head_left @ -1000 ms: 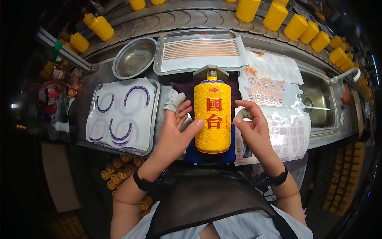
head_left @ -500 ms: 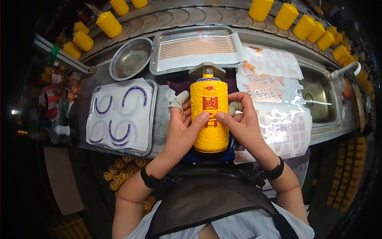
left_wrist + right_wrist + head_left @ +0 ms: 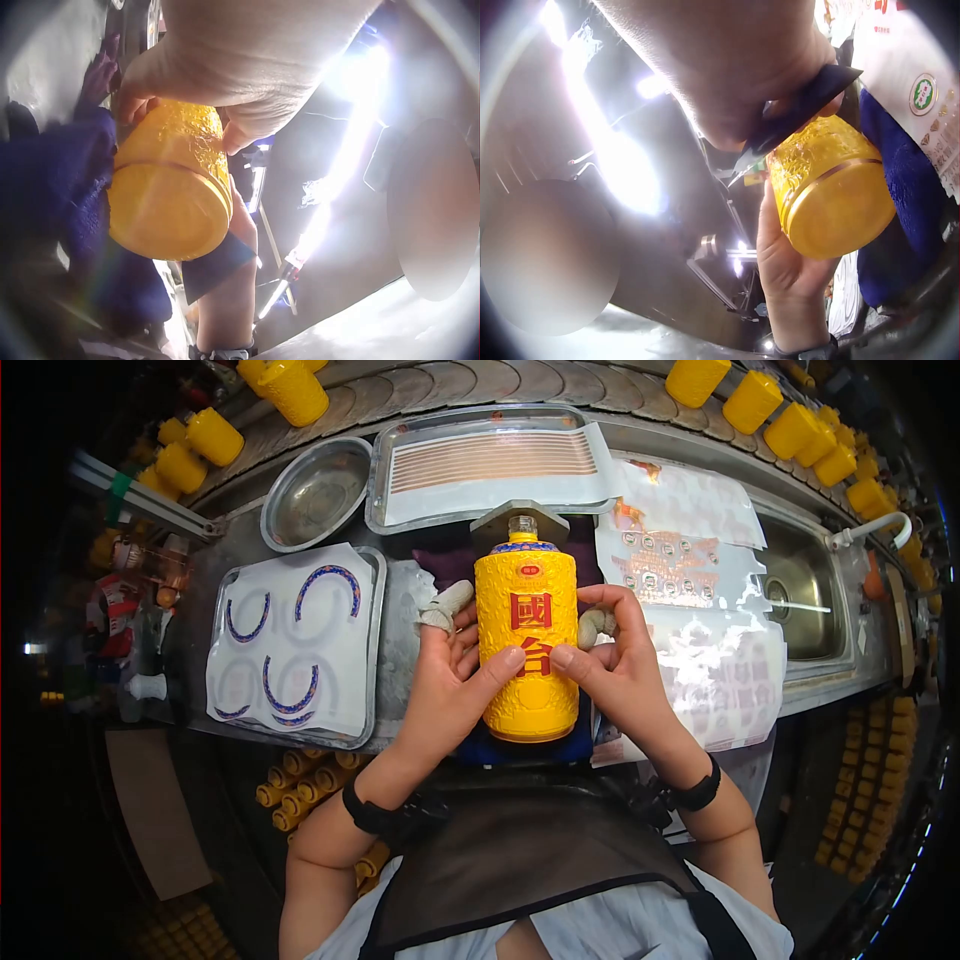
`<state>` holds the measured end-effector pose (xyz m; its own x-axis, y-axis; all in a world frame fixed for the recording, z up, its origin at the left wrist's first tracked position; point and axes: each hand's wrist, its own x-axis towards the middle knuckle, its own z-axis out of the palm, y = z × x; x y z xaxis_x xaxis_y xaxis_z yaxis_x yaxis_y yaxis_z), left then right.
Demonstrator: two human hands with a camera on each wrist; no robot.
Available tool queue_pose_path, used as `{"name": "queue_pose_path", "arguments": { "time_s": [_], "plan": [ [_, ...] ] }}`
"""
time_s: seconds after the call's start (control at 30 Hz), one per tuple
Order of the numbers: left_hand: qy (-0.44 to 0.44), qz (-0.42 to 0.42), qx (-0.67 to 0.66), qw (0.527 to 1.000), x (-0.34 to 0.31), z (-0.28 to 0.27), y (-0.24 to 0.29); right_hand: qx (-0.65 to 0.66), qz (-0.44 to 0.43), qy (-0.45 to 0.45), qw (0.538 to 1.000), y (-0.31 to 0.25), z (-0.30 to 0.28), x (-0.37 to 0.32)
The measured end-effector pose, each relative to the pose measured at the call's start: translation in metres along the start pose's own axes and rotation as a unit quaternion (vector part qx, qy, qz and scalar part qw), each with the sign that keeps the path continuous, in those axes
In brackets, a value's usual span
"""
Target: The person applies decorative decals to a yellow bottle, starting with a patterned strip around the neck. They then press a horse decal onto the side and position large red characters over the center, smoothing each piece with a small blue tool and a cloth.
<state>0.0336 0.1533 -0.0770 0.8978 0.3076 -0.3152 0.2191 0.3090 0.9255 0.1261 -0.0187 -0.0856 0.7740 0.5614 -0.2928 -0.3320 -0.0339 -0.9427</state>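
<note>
A yellow embossed bottle (image 3: 528, 700) with red characters lies neck away, its flat base showing in the left wrist view (image 3: 169, 214) and the right wrist view (image 3: 840, 210). My left hand (image 3: 440, 680) grips its left side, thumb on the front and fingers partly hidden beside it. On the other side my right hand (image 3: 630, 680) holds it, thumb near the lower character. Whitish coverings wrap a finger on each hand. A dark triangular piece (image 3: 799, 112) shows by the right hand in the right wrist view; how it is held is unclear.
A tray (image 3: 372, 650) with blue curved strips is at left, a metal bowl (image 3: 315, 495) behind it. Another tray (image 3: 380, 480) bears a striped sheet. Printed sheets (image 3: 700, 680) and a sink (image 3: 800, 600) lie right. Yellow bottles (image 3: 290, 395) stand along the conveyor (image 3: 470, 385).
Both hands have come in against the bottle; the right thumb, earlier off it, now rests on its front. The head view has shifted slightly.
</note>
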Motion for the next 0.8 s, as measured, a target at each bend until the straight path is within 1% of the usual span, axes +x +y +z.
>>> {"name": "queue_pose_path", "arguments": {
  "time_s": [0.13,0.5,0.6,0.7,0.8],
  "plan": [
    [-0.008,-0.003,0.003,1.000,0.001,-0.001,0.002,-0.035,0.007,0.008,0.999,-0.004,0.002,0.000],
    [-0.005,-0.014,0.006,1.000,0.002,-0.002,0.001,-0.036,0.016,0.007,0.999,-0.005,0.001,0.000],
    [-0.004,-0.017,0.014,1.000,0.003,-0.003,0.001,-0.036,-0.001,0.000,0.999,0.000,-0.001,0.001],
    [-0.002,-0.021,0.014,1.000,0.003,-0.004,0.003,0.057,0.000,0.023,0.998,0.003,0.000,0.003],
    [0.005,-0.004,0.036,0.999,0.010,-0.008,0.010,0.049,0.050,0.014,0.997,-0.012,-0.007,0.007]
  ]
}}
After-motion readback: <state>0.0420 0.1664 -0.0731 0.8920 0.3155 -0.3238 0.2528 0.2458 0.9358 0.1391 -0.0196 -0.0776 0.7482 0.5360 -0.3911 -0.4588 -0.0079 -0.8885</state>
